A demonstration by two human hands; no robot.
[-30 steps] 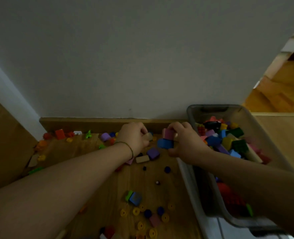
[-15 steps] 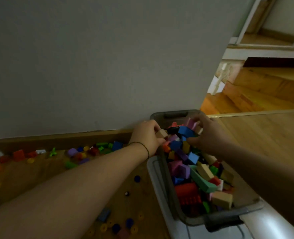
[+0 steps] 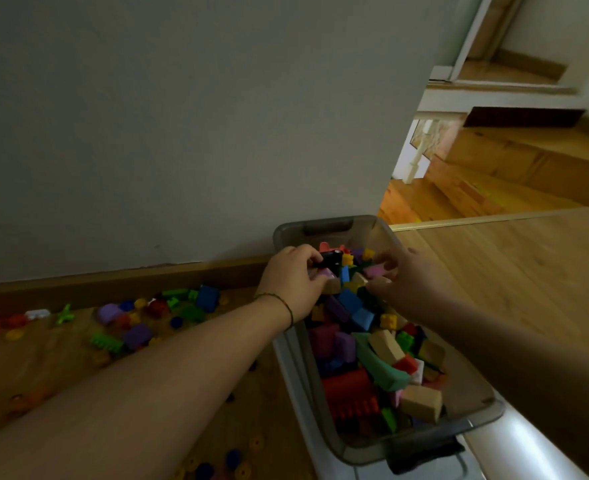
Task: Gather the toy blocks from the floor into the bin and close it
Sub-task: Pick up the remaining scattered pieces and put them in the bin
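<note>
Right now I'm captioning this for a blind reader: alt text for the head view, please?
Two hands meet over a grey bin heaped with coloured toy blocks: the left hand grips a black block, the right hand touches a pink block. On the wooden floor beside it lie loose blocks.

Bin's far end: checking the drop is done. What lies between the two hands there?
Head view: between the left hand and right hand lie heaped blocks in the bin: black piece, yellow block, blue block.
</note>
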